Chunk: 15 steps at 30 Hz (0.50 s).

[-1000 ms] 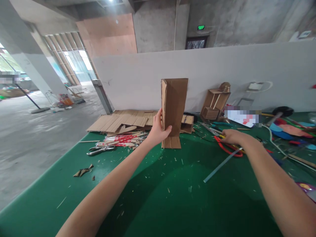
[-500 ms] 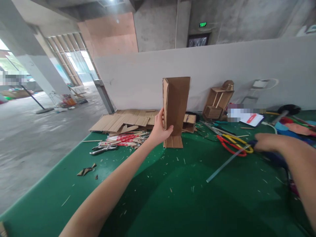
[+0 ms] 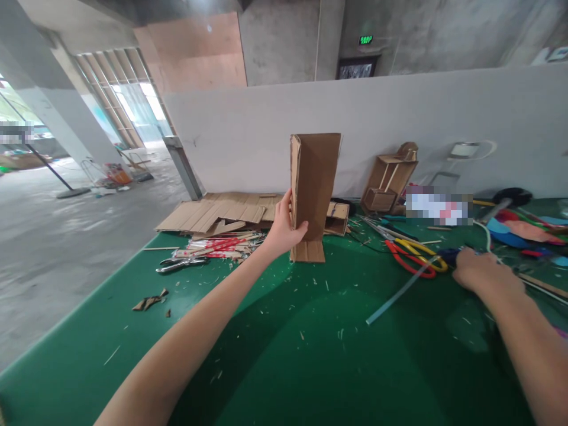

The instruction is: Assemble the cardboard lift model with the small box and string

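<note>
Where it stands upright, cardboard piece [image 3: 316, 183] is brown; bottom flap folded.

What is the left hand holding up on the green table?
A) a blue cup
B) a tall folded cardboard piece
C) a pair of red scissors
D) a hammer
B: the left hand grips the side of the tall folded cardboard piece, which stands upright on the green table.
</note>
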Each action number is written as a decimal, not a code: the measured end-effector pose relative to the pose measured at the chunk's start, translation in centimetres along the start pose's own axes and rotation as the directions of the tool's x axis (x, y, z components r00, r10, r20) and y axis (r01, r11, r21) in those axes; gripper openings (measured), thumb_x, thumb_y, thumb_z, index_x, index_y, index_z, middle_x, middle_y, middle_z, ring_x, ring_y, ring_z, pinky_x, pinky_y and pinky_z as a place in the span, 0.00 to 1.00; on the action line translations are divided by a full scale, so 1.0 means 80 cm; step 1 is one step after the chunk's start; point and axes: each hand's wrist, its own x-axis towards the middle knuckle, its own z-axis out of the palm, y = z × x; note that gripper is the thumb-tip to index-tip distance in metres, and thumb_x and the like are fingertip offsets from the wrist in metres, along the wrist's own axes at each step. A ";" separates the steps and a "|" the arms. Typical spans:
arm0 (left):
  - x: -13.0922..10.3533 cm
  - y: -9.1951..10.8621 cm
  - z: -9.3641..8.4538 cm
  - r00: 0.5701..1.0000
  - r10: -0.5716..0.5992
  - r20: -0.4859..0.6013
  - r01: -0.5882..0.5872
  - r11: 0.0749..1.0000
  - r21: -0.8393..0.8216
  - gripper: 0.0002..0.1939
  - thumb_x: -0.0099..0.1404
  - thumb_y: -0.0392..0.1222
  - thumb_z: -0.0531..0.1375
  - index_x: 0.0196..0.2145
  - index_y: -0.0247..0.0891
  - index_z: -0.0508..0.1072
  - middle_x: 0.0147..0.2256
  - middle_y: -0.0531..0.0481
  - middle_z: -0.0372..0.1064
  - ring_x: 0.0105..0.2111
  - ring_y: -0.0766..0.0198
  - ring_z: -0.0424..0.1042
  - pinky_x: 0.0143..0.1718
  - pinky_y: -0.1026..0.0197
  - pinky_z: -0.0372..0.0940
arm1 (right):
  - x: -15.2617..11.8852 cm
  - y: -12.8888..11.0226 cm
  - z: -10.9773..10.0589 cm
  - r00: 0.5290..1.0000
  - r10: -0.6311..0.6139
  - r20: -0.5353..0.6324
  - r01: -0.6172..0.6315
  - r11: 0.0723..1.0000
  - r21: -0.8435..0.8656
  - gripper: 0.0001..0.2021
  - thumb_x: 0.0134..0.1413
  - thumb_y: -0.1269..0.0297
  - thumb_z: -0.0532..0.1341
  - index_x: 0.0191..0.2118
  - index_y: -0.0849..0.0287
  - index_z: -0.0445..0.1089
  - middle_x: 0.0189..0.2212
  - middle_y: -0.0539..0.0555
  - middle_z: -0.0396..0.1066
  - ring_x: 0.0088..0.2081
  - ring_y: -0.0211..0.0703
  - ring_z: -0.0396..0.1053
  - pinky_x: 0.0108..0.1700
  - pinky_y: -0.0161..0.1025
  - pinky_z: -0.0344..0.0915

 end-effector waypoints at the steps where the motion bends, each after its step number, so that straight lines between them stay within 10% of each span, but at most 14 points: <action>1: 0.000 0.000 0.000 1.000 0.004 -0.003 -0.004 1.000 -0.003 0.41 0.54 0.33 0.60 0.62 0.37 0.45 0.58 0.35 0.50 0.63 0.45 0.48 0.64 0.39 0.46 | -0.002 0.000 -0.003 0.999 0.040 0.011 -0.040 0.999 0.021 0.25 0.56 0.66 0.48 0.58 0.71 0.60 0.55 0.81 0.58 0.56 0.75 0.60 0.46 0.58 0.65; 10: 0.000 0.007 -0.003 0.999 -0.029 0.018 0.029 1.000 -0.003 0.40 0.55 0.33 0.60 0.62 0.36 0.45 0.59 0.35 0.49 0.63 0.46 0.48 0.65 0.41 0.46 | -0.030 0.011 -0.045 0.947 0.065 -0.315 -0.002 0.980 0.198 0.31 0.56 0.53 0.49 0.58 0.75 0.59 0.54 0.86 0.54 0.55 0.76 0.58 0.44 0.60 0.63; 15: 0.000 0.008 -0.004 0.999 -0.022 0.038 0.021 1.000 0.018 0.40 0.55 0.33 0.59 0.62 0.35 0.46 0.58 0.34 0.50 0.63 0.46 0.47 0.65 0.40 0.45 | -0.030 -0.001 -0.059 0.790 -0.255 -0.558 0.318 0.948 0.017 0.19 0.51 0.55 0.53 0.39 0.66 0.71 0.34 0.70 0.71 0.46 0.64 0.68 0.46 0.50 0.65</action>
